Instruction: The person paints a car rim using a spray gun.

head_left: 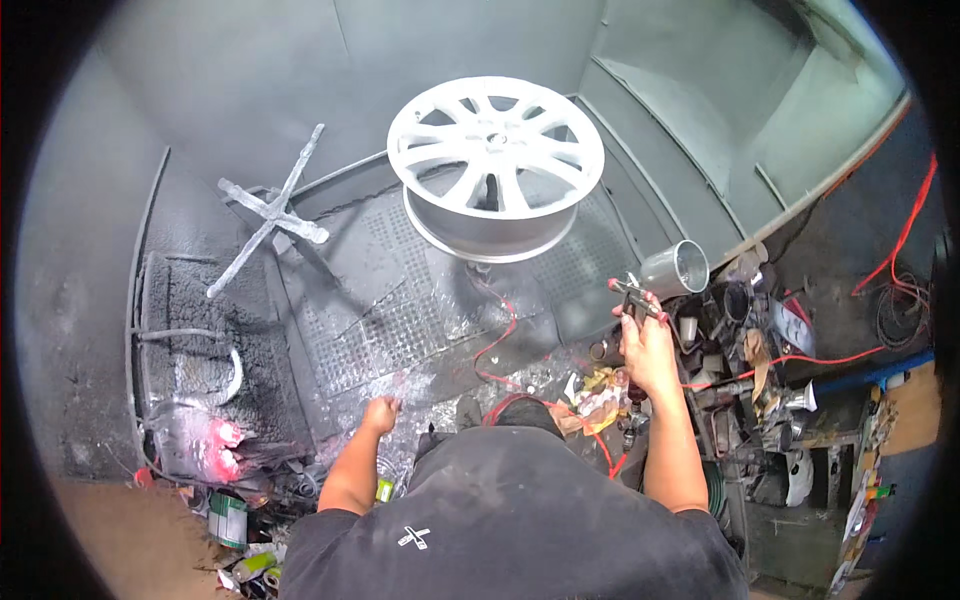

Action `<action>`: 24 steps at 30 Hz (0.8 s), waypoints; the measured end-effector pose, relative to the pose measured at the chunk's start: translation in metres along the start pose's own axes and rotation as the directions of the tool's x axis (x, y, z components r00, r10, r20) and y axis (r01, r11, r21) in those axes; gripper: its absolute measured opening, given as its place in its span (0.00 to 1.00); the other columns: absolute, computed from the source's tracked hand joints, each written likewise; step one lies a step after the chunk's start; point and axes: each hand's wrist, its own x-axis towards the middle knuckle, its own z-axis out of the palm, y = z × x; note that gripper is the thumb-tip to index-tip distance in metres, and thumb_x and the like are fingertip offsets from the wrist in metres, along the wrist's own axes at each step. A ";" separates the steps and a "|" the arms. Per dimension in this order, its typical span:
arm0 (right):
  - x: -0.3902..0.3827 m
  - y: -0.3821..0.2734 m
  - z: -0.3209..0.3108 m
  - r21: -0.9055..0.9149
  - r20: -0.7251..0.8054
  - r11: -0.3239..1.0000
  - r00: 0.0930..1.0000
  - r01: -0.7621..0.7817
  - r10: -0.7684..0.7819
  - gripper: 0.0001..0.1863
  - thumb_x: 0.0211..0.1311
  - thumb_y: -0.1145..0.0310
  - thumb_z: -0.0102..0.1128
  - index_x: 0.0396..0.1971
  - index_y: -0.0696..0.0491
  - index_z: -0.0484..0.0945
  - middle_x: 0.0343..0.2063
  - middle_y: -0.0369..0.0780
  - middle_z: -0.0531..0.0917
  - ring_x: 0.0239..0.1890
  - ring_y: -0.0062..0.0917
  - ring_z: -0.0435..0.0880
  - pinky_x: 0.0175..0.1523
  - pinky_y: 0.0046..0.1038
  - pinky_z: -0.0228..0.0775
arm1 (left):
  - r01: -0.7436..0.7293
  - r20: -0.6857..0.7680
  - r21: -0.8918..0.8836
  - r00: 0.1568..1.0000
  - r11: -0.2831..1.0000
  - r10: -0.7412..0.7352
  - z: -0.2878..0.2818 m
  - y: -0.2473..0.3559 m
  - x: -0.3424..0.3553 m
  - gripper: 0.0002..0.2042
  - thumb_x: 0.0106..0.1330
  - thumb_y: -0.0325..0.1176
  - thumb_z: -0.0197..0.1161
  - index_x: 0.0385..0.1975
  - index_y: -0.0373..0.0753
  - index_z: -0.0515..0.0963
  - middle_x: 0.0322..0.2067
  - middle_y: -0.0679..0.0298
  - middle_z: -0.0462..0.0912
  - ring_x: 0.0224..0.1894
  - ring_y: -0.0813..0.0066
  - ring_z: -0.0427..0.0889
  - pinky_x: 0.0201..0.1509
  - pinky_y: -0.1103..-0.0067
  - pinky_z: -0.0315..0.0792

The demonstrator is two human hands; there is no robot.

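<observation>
Firmly, by the look of it, the right hand (650,352) grips a gun (637,298), fingers wrapped round its dark, red-knobbed body. That grasp probably serves to steady the weight of the cup (676,270), a smooth grey cylinder that seems joined to the gun; its round end faces outward to the right, though the wide lens hides whether it truly leans. The left hand (379,414) hangs lower, well apart, with fingers loosely bent; whether it is fully closed or holds anything, I cannot tell.

Beyond both hands lies the wheel (530,170), face up, its white spokes fanning from a round hub above a deep, greyer barrel. It appears raised off the floor, presumably so rim and face can be reached all round; whatever bears it is mostly hidden.

Below, a thin red hose (512,325) snakes over a grey mat (400,335), dimpled and splashed with white. To the left, a cross-shaped stand (270,212) has thick, crusty arms, and near it a bench (220,310) wears a rough, dark, furry-looking coat. Smooth grey walls (460,45) enclose the far side.
</observation>
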 end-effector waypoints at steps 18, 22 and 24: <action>0.271 -0.044 -0.006 0.154 0.024 0.988 0.999 -0.025 0.021 0.14 0.74 0.70 0.49 0.53 0.58 0.72 0.37 0.37 0.83 0.18 0.16 0.72 0.25 0.23 0.66 | 0.117 0.103 -0.289 0.991 0.950 -0.091 -0.068 0.120 0.151 0.14 0.65 0.42 0.66 0.30 0.36 0.81 0.24 0.59 0.84 0.27 0.73 0.83 0.34 0.73 0.75; 0.320 -0.066 0.002 0.102 0.014 0.995 1.000 -0.012 0.010 0.12 0.73 0.68 0.49 0.42 0.61 0.78 0.20 0.41 0.78 0.18 0.24 0.76 0.29 0.31 0.70 | 0.168 0.114 -0.400 0.984 0.901 -0.133 -0.098 0.133 0.195 0.14 0.67 0.42 0.65 0.30 0.35 0.80 0.23 0.60 0.83 0.27 0.76 0.81 0.33 0.74 0.74; 0.344 -0.081 0.008 0.087 0.046 0.996 0.998 0.030 -0.034 0.14 0.73 0.66 0.50 0.41 0.62 0.78 0.19 0.42 0.77 0.18 0.26 0.76 0.30 0.32 0.70 | 0.161 0.120 -0.425 0.985 0.891 -0.122 -0.105 0.109 0.225 0.12 0.68 0.40 0.64 0.31 0.35 0.79 0.23 0.64 0.82 0.26 0.78 0.79 0.32 0.76 0.72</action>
